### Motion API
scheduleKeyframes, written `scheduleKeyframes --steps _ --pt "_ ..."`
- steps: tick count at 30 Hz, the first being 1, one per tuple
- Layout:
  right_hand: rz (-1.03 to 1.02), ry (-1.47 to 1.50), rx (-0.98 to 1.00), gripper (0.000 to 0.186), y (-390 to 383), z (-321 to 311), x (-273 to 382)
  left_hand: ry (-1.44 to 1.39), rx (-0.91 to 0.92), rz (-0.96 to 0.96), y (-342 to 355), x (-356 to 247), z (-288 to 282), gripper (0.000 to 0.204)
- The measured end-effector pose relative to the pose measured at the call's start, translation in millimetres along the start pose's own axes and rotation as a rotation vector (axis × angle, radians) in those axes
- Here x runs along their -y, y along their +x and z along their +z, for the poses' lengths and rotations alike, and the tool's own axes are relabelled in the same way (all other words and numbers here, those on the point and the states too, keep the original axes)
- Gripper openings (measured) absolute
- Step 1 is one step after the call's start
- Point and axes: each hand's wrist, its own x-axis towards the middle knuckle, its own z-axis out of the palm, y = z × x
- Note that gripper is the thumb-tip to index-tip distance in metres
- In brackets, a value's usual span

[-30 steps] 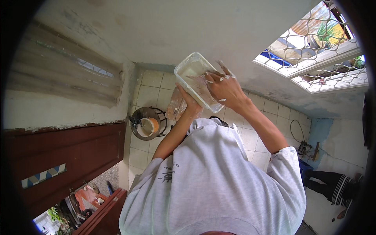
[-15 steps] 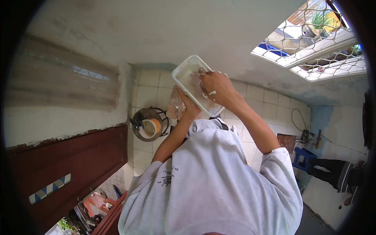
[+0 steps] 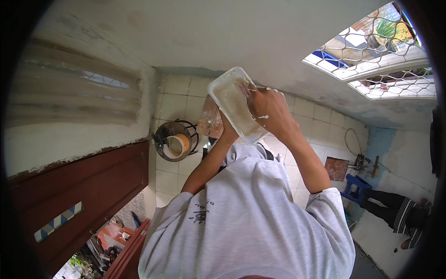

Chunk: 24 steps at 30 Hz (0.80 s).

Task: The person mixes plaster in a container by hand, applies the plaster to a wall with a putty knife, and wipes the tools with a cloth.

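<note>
A rectangular whitish plastic tub (image 3: 246,137), tilted and smeared with white residue, is held up in front of my chest. My left hand (image 3: 227,128) supports it from the left side and below, its fingers partly hidden behind the tub. At the tub's right rim, my right hand (image 3: 272,109) is closed with its fingers curled down inside. White paste spots its knuckles and back. Something pinkish shows at those fingers, too unclear to name. Just behind my left hand is a brownish, white-spattered flat surface (image 3: 210,116).
Left of me, a round dark stool (image 3: 172,158) bears an orange-and-white bucket (image 3: 177,145). A maroon door (image 3: 107,179) stands further left. A wall lies ahead, with a grilled window (image 3: 367,51) at upper right. A person in dark trousers (image 3: 381,200) is by a blue plastic stool (image 3: 357,187).
My right hand has shifted rightward and a little lower, toward the tub's right rim, uncovering more of its inside. The tub has moved slightly right.
</note>
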Motion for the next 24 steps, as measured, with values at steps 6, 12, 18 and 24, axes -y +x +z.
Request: scheduleKeyframes --steps 6,12,18,24 --pt "-0.114 -0.067 0.124 0.038 -8.5 22.4 -11.3 -0.041 -0.044 -0.118 -0.5 -7.8 14.3 0.09" --pt "0.016 0.036 0.065 0.041 -8.1 13.0 -13.4 -0.022 -0.084 -0.109 1.5 -7.3 9.5 0.094" --pt "0.055 -0.062 -0.011 0.041 -3.1 11.1 -18.5 -0.03 -0.023 -0.097 6.4 -7.1 15.8 0.092" --pt "-0.139 -0.045 0.116 0.048 0.4 31.6 -24.1 -0.076 -0.111 -0.094 15.2 1.8 5.2 0.091"
